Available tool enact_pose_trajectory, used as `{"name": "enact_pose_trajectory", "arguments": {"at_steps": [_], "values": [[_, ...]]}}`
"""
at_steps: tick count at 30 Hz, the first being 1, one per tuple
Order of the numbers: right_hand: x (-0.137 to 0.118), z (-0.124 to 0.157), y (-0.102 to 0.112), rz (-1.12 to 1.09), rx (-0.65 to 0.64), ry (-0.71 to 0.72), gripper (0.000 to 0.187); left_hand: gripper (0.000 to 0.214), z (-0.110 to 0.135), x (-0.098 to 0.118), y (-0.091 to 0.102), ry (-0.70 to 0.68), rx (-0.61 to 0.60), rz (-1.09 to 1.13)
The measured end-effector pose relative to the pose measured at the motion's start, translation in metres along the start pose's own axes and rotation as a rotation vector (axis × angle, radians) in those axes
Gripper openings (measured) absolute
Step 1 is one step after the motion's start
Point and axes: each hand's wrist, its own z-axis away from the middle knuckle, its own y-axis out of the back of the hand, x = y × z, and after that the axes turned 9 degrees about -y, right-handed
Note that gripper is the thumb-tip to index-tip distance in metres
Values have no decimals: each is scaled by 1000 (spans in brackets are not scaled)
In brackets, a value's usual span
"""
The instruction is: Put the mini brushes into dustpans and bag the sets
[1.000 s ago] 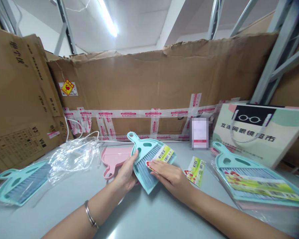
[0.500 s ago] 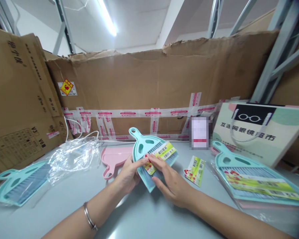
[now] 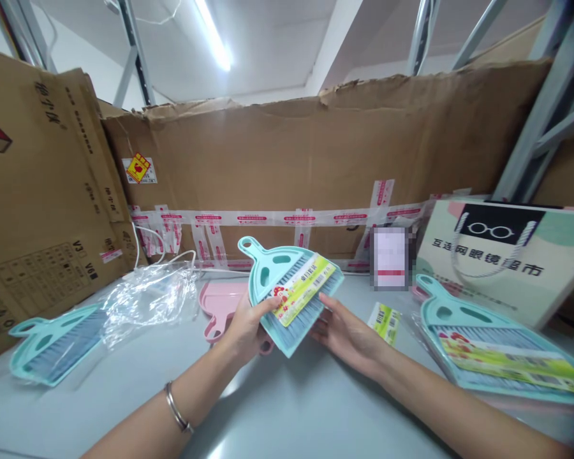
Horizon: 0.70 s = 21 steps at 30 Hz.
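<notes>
A turquoise dustpan with a matching brush nested in it is held up over the table, tilted, its handle pointing up and left. A green and yellow label card with red mushrooms lies across the brush. My left hand grips the dustpan's left side, thumb pressing the card's lower-left end and fingers hidden behind. With my right hand, I hold the right edge, thumb at the rim and other fingers underneath. A pink dustpan lies behind my left hand, partly hidden.
Another label card lies beyond my right forearm. Bagged turquoise dustpans lie at the left and right. Crumpled clear plastic sits left of centre. Cardboard boxes line the back; a paper bag stands at right.
My right hand has moved off the card's face to the dustpan's right edge. The card now lies diagonally along the brush, and the dustpan has shifted slightly left and turned.
</notes>
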Motion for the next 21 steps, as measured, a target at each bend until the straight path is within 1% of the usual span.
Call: {"name": "enact_pose_trajectory", "arguments": {"at_steps": [1,3,5,6,7,8,9,10,11,12,13,14,15,16,17,19,20,21], "values": [[1,1,-2,-31,-19,-44,37,45,1,-1,-1,21,-29,-41],[4,3,-4,-76,18,-37,37,45,2,-1,-1,42,-90,-143],[6,5,-5,-97,61,-30,36,43,-1,4,4,-7,-126,-280],[7,6,-6,-102,74,-26,35,41,-5,8,9,-75,-113,-374],[7,6,-6,-105,82,-20,35,40,-10,14,16,-167,-79,-489],[6,7,-5,-104,89,-13,34,38,-15,22,26,-292,-8,-632],[6,7,-5,-101,95,-8,33,37,-21,30,37,-438,106,-813],[6,8,-5,-95,96,-4,33,35,-27,38,50,-546,212,-1018],[5,8,-4,-89,93,-3,33,31,-32,45,64,-618,324,-1228],[6,8,-4,-82,88,-4,34,26,-36,51,78,-620,390,-1450],[6,8,-4,-77,83,-6,34,23,-40,56,92,-563,448,-1660],[7,8,-3,-71,78,-11,34,24,-41,59,106,-471,506,-1831],[7,8,-3,-65,76,-16,34,28,-42,61,119,-367,551,-1959],[8,8,-3,-58,76,-20,33,34,-42,61,131,-263,597,-2042],[9,8,-3,-51,78,-25,33,39,-42,60,143,-168,640,-2082],[10,8,-3,-38,82,-28,31,37,-40,58,163,-5,687,-2066],[10,9,-3,-32,81,-28,31,33,-39,59,171,41,690,-2021],[10,9,-4,-26,78,-26,30,28,-39,60,177,37,671,-1960]]}}
